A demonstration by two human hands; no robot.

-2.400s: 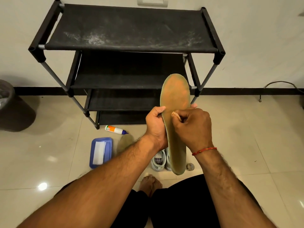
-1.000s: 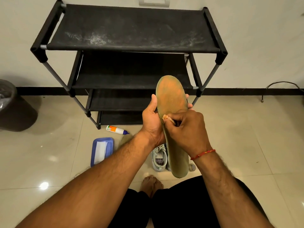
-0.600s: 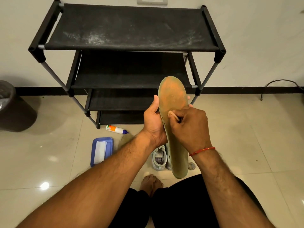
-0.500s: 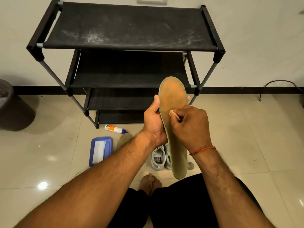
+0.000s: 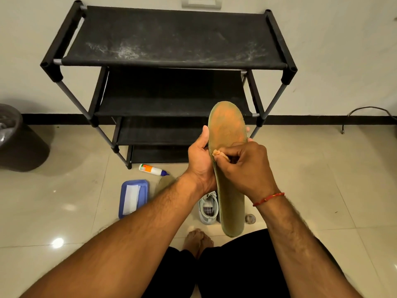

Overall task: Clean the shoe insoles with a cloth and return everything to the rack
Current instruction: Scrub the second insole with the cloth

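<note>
- Right hand (image 5: 247, 166): fingers curled, pinching small cloth (image 5: 218, 153) onto insole (image 5: 227, 125) face.
- Left hand (image 5: 199, 160): fingers wrapped round insole's left edge; insole upright, off floor (image 5: 322, 179).
- Shoe (image 5: 207, 209): on floor beneath insole's heel.
- Rack (image 5: 171, 39): beyond, against wall (image 5: 343, 50).

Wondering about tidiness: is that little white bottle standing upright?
No, the bottle lies on its side on the floor tiles near the rack's foot.

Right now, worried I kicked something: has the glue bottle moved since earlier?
No. The glue bottle lies beside the shoe rack's front foot, as before.
</note>
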